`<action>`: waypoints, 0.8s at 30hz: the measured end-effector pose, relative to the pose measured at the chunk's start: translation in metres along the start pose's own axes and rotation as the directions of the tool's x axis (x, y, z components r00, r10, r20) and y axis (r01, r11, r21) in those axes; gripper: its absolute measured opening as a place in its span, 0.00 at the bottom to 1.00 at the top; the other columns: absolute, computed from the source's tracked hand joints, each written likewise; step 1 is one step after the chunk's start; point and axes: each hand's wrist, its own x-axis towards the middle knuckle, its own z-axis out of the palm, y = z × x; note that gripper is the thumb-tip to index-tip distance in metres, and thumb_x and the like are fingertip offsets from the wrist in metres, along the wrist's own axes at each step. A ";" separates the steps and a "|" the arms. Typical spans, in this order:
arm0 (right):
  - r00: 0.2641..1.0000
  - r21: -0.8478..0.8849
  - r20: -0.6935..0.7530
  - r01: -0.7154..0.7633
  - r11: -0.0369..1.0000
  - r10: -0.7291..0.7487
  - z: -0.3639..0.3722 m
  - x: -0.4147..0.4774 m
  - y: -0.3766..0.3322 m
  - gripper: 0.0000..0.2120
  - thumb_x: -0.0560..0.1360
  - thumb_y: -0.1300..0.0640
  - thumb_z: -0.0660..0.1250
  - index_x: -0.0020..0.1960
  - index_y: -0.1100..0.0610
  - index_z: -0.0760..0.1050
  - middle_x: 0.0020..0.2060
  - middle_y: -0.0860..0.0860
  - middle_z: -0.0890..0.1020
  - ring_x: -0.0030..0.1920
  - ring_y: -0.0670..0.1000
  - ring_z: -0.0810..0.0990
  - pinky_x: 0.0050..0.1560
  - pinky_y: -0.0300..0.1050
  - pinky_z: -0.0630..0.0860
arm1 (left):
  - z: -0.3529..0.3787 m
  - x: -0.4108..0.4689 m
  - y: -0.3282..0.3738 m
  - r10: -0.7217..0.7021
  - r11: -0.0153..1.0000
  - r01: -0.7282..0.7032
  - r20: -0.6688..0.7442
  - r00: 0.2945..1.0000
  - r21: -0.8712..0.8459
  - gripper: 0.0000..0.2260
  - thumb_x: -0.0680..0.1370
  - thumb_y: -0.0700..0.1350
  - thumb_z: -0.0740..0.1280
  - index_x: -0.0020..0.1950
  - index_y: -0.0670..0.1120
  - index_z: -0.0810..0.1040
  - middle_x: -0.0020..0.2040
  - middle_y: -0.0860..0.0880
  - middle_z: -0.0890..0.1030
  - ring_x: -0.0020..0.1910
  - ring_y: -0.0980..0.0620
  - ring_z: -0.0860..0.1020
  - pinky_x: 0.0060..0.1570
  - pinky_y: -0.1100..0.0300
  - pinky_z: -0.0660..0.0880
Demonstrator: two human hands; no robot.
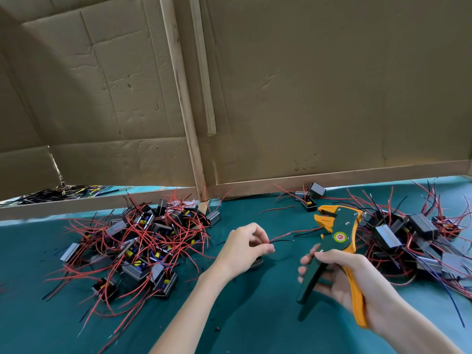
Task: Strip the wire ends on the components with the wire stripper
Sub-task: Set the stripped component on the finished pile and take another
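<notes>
Nothing here can be read: no words, numbers or brand names. The wire stripper [345,222] has a round red and green sticker [340,236] at its pivot. Whatever is printed in the sticker's middle is too small and blurred to make out.

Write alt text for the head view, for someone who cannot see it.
The left hand pinches red and black wires, their ends pointing toward the orange-and-green wire stripper gripped in the right hand. Piles of wired components lie on either side on the teal table.
</notes>
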 end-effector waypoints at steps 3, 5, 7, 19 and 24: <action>1.000 0.018 0.002 -0.022 1.000 0.022 -0.002 0.003 0.002 0.11 0.60 0.63 0.70 0.41 0.64 0.78 0.38 0.64 0.81 0.36 0.62 0.83 0.36 0.54 0.82 | -0.004 0.000 0.006 0.026 0.991 -0.024 0.013 1.000 -0.129 0.08 0.78 0.34 0.66 0.43 0.46 0.74 0.42 0.49 0.85 0.40 0.55 0.82 0.48 0.64 0.76; 1.000 0.019 0.000 -0.030 0.999 0.030 -0.003 0.006 0.003 0.09 0.59 0.63 0.70 0.40 0.64 0.79 0.38 0.64 0.81 0.36 0.62 0.83 0.36 0.55 0.82 | -0.009 -0.001 0.012 0.045 0.982 -0.047 -0.015 0.999 -0.184 0.10 0.79 0.32 0.62 0.44 0.44 0.76 0.43 0.48 0.85 0.39 0.54 0.82 0.48 0.62 0.77; 0.999 0.003 0.009 -0.037 0.999 0.037 -0.004 0.008 0.004 0.08 0.59 0.63 0.71 0.38 0.63 0.81 0.38 0.64 0.81 0.36 0.62 0.83 0.36 0.55 0.82 | -0.015 -0.002 0.021 0.061 0.964 -0.072 -0.051 0.997 -0.257 0.10 0.79 0.31 0.61 0.46 0.44 0.78 0.42 0.49 0.85 0.34 0.56 0.78 0.44 0.64 0.76; 0.938 -0.120 0.344 0.002 0.993 0.040 0.005 -0.005 -0.001 0.15 0.57 0.62 0.77 0.42 0.63 0.80 0.38 0.65 0.78 0.38 0.64 0.81 0.42 0.59 0.80 | -0.030 -0.019 0.072 0.112 0.865 -0.131 -0.067 0.991 -0.484 0.05 0.74 0.43 0.71 0.38 0.47 0.81 0.30 0.52 0.78 0.32 0.56 0.73 0.38 0.68 0.72; 0.908 -0.142 0.419 0.027 0.990 0.035 0.012 -0.010 -0.003 0.12 0.59 0.63 0.75 0.42 0.63 0.79 0.37 0.66 0.78 0.37 0.64 0.81 0.42 0.59 0.79 | -0.025 -0.024 0.073 0.083 0.843 -0.091 -0.039 0.996 -0.531 0.05 0.73 0.44 0.71 0.39 0.45 0.78 0.28 0.54 0.72 0.29 0.56 0.69 0.41 0.60 0.69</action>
